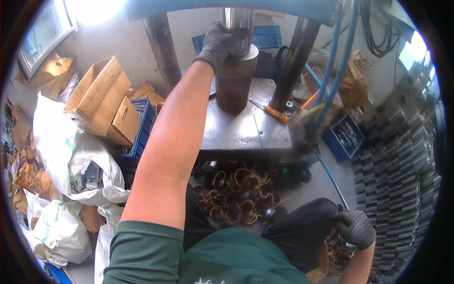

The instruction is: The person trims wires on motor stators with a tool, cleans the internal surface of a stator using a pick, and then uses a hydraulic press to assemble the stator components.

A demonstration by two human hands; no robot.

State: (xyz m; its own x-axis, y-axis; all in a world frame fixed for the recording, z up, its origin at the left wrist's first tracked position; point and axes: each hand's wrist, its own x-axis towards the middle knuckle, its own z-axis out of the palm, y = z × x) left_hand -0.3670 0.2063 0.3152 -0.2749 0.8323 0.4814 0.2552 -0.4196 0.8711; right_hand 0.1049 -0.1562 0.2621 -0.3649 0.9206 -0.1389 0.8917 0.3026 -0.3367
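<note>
My left hand (222, 43), in a dark grey glove, reaches up to the press with its fingers wrapped round a shiny metal cylinder (242, 45). The cylinder stands below the blue press head, over a wide dark metal cylinder (235, 87) with a lighter rim. That dark cylinder rests upright on the steel press bed (227, 130). My right hand (355, 228), gloved too, is low on the right beside my knee. Its fingers are curled, and what they hold, if anything, is hidden. A screwdriver with an orange handle (276, 114) lies on the bed.
Steel columns (295, 64) flank the bed, and blue hoses (335, 66) hang at right. Copper-wound stators (246, 199) lie beneath. Stacked metal laminations (397, 184) line the right side; a blue bin (344, 137) sits near them. Cardboard boxes (99, 97) and white sacks (61, 232) crowd the left.
</note>
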